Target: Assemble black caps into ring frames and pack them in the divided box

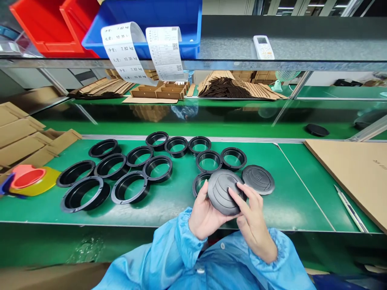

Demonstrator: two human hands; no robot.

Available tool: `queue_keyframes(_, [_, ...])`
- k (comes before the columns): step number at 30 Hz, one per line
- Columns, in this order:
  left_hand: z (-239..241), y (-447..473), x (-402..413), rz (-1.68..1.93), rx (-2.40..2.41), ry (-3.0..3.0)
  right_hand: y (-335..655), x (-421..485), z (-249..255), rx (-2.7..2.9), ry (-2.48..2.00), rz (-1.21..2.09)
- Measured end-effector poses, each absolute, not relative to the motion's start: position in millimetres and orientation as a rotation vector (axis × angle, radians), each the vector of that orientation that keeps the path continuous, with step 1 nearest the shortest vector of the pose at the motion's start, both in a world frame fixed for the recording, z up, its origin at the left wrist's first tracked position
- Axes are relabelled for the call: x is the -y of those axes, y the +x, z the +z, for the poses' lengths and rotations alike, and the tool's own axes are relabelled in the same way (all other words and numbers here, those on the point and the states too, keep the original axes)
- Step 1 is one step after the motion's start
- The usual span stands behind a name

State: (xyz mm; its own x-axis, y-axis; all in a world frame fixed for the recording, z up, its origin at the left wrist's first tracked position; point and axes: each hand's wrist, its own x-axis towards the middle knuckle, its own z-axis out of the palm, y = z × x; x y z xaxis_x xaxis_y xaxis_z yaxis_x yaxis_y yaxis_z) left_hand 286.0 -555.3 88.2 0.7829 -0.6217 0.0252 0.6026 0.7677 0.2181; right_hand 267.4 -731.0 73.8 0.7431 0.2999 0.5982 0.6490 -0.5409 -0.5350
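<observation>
My left hand (204, 215) cups a round dark-grey vent cover (223, 189) from the left and below, thumb at its edge. Curved ridges run across the upturned face of this cover. My right hand (253, 219) grips it from the right, with fingertips on the face and right edge. A second round cover (258, 179) lies on the table just behind my right hand. A black ring (199, 181) is partly hidden behind the held cover. Two more rings, a middle one (209, 161) and a right one (234, 158), sit just beyond.
Several black rings (130, 187) spread over the green table (178, 201) to the left. Yellow and red plastic pieces (33, 181) and cardboard dividers (21, 133) lie far left. At right are a utility knife (350, 207) and cardboard sheet (356, 169). A shelf with a blue bin (193, 24) stands above.
</observation>
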Motion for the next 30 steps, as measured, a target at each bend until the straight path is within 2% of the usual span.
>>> queue_keyframes(8, [81,278,554,-0.653,0.089,0.308,279,730,84,0.605,-2.134,-0.601])
queue_keyframes(23, [90,271,559,-0.736,0.075,0.237,282,735,88,0.458,-1.873,-0.358])
queue_keyframes(27, [93,270,560,-0.738,0.075,0.248,274,738,88,0.415,-1.867,-0.411])
queue_keyframes(30, [99,269,559,-0.716,0.049,0.256,265,734,86,0.582,-2.022,-0.533])
